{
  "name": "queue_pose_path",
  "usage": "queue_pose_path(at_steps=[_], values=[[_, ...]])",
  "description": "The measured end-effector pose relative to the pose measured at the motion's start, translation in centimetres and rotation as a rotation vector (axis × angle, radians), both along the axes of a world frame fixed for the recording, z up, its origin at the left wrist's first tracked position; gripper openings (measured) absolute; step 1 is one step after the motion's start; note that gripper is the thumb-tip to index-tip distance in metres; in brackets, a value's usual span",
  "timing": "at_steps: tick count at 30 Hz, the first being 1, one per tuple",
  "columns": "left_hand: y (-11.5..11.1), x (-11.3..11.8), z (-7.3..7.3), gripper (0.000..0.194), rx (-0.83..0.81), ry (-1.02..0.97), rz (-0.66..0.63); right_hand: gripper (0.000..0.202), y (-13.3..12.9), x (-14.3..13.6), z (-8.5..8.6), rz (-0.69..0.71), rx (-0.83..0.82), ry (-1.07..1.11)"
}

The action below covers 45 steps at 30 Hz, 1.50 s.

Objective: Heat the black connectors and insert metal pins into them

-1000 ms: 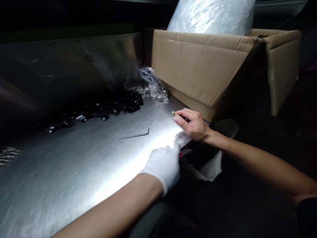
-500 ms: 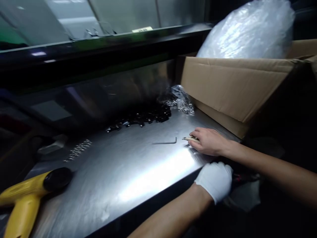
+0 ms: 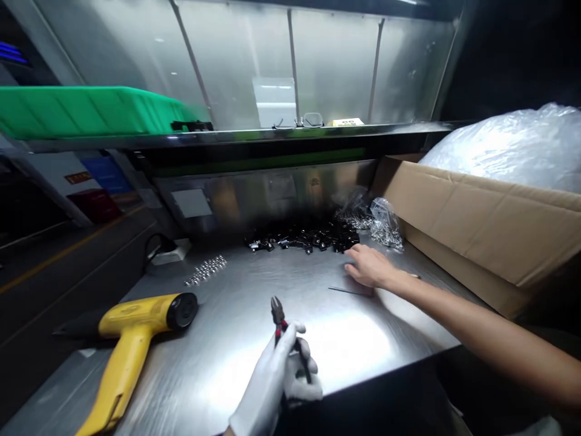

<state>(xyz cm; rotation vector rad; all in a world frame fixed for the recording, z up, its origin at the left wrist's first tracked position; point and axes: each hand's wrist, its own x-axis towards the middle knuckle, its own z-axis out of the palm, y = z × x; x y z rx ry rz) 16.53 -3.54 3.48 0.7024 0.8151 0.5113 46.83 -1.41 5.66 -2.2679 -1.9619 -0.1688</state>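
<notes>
My left hand (image 3: 284, 369), in a white glove, is closed around a pair of cutting pliers (image 3: 278, 312) with dark jaws and black-and-red handles, jaws pointing away from me above the metal bench. My bare right hand (image 3: 370, 265) reaches forward with its fingers stretched out at the right end of a heap of small black parts (image 3: 313, 236). I see nothing held in it; the fingertips are close to the heap. A hex key (image 3: 347, 291) lies on the bench just below that hand, its right end near the wrist. The tip of a small pale object (image 3: 416, 276) shows behind my right forearm.
A yellow heat gun (image 3: 131, 327) lies at the left, near rows of small metal pieces (image 3: 206, 270). Clear bags of metal parts (image 3: 385, 227) sit at the back right, beside a cardboard box (image 3: 481, 224). Above runs a shelf with a green bin (image 3: 91, 112) and glasses (image 3: 312, 120).
My right hand has let go of the small pale tool and moved to the black parts. My left hand has brought the pliers up over the bench. The view has shifted.
</notes>
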Motion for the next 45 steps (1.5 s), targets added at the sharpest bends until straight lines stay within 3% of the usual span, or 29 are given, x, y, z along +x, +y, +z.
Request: queue_pose_path(at_steps=[5,8,14,20,23,28,32,37,41,45], values=[[1.3,-4.3,0.6,0.058,-0.025,-0.118,0.103,0.036,8.1,-6.2,0.6,-0.003,0.045,0.048],[1.3,-5.6,0.1,0.057,-0.074,-0.181,0.132,0.036,10.8,-8.4,0.1,-0.098,0.053,0.066],[1.1,-8.2,0.7,0.045,-0.063,-0.186,0.121,0.033,10.8,-9.1,-1.7,-0.201,0.07,0.096],[1.1,-9.7,2.0,0.059,0.043,-0.09,0.041,0.037,11.1,-9.0,-3.3,-0.249,0.125,0.233],[1.3,-9.6,2.2,0.061,0.113,0.006,-0.013,0.035,11.5,-8.6,-3.3,-0.207,0.155,0.363],[1.9,-8.7,2.6,0.045,0.221,0.195,-0.016,0.034,9.1,-8.2,-2.5,0.061,0.175,0.66],[1.9,-8.1,3.4,0.02,0.57,0.581,-0.036,0.042,4.6,-9.8,-2.2,0.367,0.112,0.933],[1.4,-7.5,3.6,0.038,1.025,1.035,-0.063,0.046,0.6,-11.9,-1.7,0.593,0.188,1.107],[1.0,-6.9,2.9,0.049,1.226,1.368,-0.065,0.04,-0.2,-12.5,-1.5,0.722,0.19,1.1],[0.9,-6.7,2.5,0.045,1.412,1.578,-0.067,0.037,-0.2,-12.5,-1.9,0.787,0.168,1.062]])
